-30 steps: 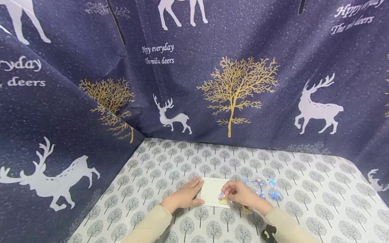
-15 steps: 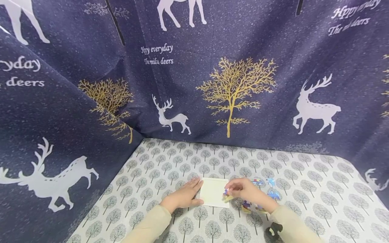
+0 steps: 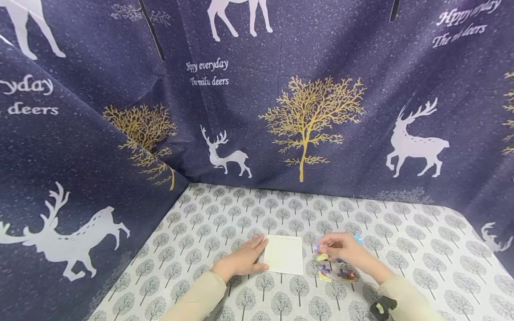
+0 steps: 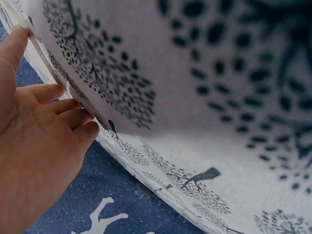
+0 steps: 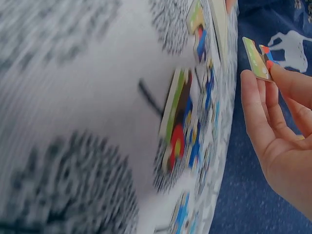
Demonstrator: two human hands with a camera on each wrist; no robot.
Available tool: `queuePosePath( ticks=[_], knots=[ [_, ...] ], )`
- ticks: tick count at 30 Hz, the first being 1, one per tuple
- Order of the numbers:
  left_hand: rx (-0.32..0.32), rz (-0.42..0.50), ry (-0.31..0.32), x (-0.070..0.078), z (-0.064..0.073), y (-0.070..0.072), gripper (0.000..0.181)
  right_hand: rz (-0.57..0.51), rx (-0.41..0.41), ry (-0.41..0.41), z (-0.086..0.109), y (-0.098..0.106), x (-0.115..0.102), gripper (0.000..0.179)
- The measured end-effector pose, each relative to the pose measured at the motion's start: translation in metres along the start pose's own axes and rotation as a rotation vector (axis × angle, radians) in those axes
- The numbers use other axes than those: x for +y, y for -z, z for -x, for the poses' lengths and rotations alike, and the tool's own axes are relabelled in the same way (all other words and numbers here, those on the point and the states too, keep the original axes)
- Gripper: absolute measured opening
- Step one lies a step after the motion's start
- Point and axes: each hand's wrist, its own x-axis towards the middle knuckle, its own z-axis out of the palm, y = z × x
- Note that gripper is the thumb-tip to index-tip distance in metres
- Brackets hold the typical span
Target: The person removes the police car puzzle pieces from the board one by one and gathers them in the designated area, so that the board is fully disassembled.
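A cream-coloured, shallow puzzle tray (image 3: 283,255) lies flat on the cloth with nothing in it. My left hand (image 3: 244,259) rests along its left edge, fingers extended and thumb near the front corner. To the right of the tray, my right hand (image 3: 346,252) pinches a jigsaw piece (image 5: 255,59) between thumb and fingertips. The piece has a yellow-green strip with red and blue parts. In the right wrist view it stands tilted, above the cloth. Below the hand lie more jigsaw pieces, one purple and yellow piece (image 3: 324,273) and one dark, reddish piece (image 3: 347,273).
Several other jigsaw pieces lie partly hidden under the right hand, with a light blue piece (image 3: 358,240) showing behind it. The tree-print cloth (image 3: 225,218) covers the table. A dark blue deer-print curtain (image 3: 257,102) closes off the back and left side.
My right hand has moved right, carrying the jigsaw piece from the tray's right front corner to over the loose pieces. The left hand and tray stay in place.
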Motion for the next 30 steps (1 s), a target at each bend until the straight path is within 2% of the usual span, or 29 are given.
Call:
queuePosePath(
  ticks=[10, 17, 21, 30],
  knots=[
    [-0.011, 0.001, 0.011, 0.0, -0.001, -0.002, 0.081, 0.0, 0.097, -0.112, 0.025, 0.024, 0.007, 0.034],
    [-0.013, -0.005, 0.019, 0.0, -0.001, -0.001, 0.082, -0.009, 0.125, -0.083, 0.044, 0.039, 0.017, 0.036],
    [-0.009, -0.004, 0.016, 0.0, 0.0, 0.0, 0.082, 0.0, 0.128, -0.097, 0.056, 0.046, 0.018, 0.035],
    [-0.005, 0.006, 0.019, 0.001, 0.001, 0.001, 0.081, 0.032, 0.089, -0.082, 0.078, 0.053, 0.024, 0.032]
  ],
)
